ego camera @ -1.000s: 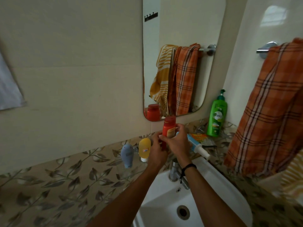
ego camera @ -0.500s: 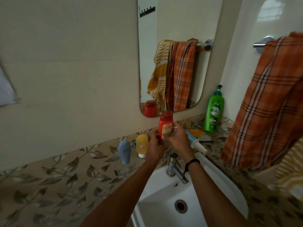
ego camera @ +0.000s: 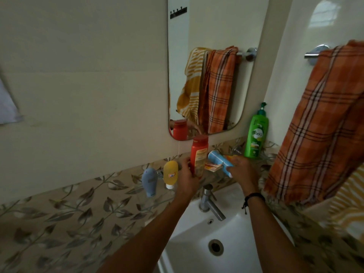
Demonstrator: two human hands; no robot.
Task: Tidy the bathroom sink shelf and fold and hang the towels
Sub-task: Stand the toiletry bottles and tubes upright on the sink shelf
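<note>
Green plastic carries the only legible writing: the pump bottle (ego camera: 256,133) in the corner reads "Vatika" on a white leaf-shaped panel, with smaller print below too fine to read. The red bottle (ego camera: 199,152) bears a yellowish label whose text is blurred; the left hand (ego camera: 186,178) grasps its lower half with curled fingers, holding it upright above the tap (ego camera: 206,198), just under the mirror (ego camera: 208,71). The right hand (ego camera: 242,170) is wrapped round a pale blue tube (ego camera: 216,157) tilted towards the red bottle, with an orange sachet (ego camera: 211,166) between them. To the left, a yellow tube (ego camera: 170,173) with a small white sticker and a blue-grey tube (ego camera: 149,181) stand cap-down, side by side. Behind runs a band of leaf-patterned tile (ego camera: 78,203) beneath plain cream wall. A white basin (ego camera: 242,239) sits below. On the right, an orange checked towel (ego camera: 319,123) hangs from a chrome rail (ego camera: 313,55), a yellow striped towel (ego camera: 350,203) beside it.
</note>
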